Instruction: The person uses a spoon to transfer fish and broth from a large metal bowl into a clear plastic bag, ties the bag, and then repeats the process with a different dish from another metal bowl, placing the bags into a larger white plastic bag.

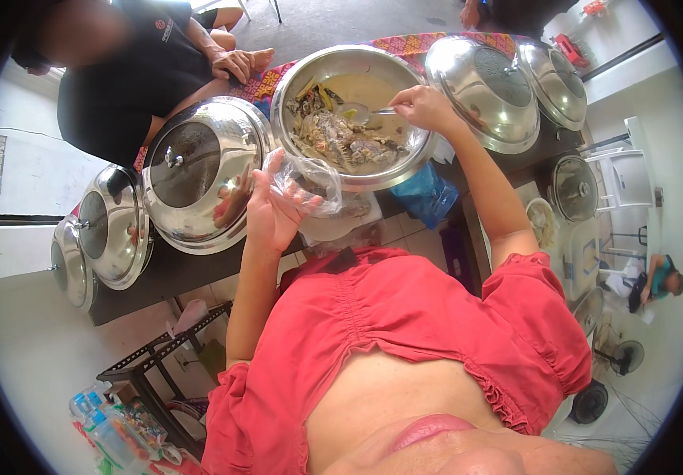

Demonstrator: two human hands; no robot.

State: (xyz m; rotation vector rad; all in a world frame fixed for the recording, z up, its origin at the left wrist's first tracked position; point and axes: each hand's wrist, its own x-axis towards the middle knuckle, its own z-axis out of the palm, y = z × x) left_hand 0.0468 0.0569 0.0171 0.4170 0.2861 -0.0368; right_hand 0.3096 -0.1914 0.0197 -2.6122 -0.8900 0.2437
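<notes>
A wide steel basin (373, 178) in front of me holds a pale, milky stew with chunks of what looks like fish (333, 134) and bits of green. Over its right side, my right hand (423, 108) is closed around the handle of a ladle (355, 113), whose bowl rests in the broth. My left hand (269, 207) is at the basin's near left rim, palm up. A clear plastic bag (315, 184) hangs over its fingers, its mouth spread toward the stew. Whether anything lies inside the bag I cannot tell.
Large lidded steel pots (207, 178) flank the basin on the left, and others (480, 91) on the right. A blue plastic bag (427, 196) hangs at the table's near edge. Across the table sits a person in a black shirt (120, 87). A dark metal rack (159, 356) stands lower left.
</notes>
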